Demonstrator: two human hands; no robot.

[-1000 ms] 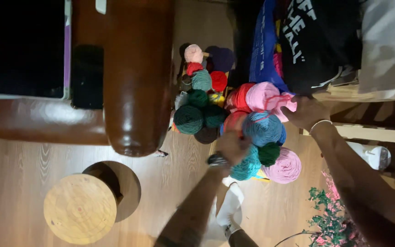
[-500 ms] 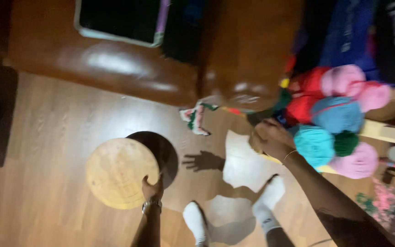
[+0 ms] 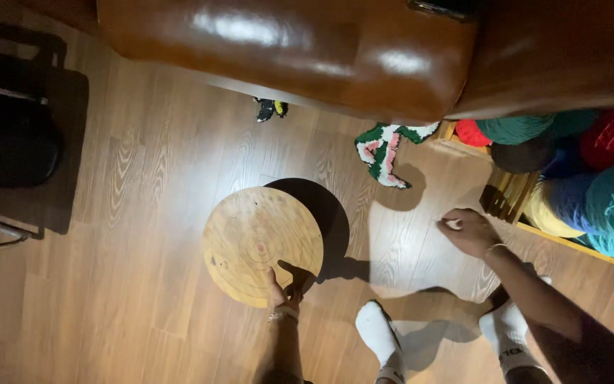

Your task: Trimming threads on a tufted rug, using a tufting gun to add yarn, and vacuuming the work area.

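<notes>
Two hands at work: my left hand (image 3: pixel 283 286) grips the near rim of the round wooden stool (image 3: pixel 261 244) at frame centre, standing on the floor (image 3: pixel 143 213), while my right hand (image 3: pixel 469 231), loosely curled, pinches something small and pale, right of centre.

Yarn crate (image 3: pixel 570 242) cut off at right; left fingers (image 3: pixel 294 279) perhaps curl under stool (image 3: pixel 262 245).

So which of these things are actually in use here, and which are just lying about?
In use:
- left hand, gripping the edge of the round wooden stool
- right hand, loosely closed beside the yarn crate; whether it holds anything is unclear

Lying about:
- crochet piece on the floor
- small dark toy by the brown sofa
- black chair
</notes>
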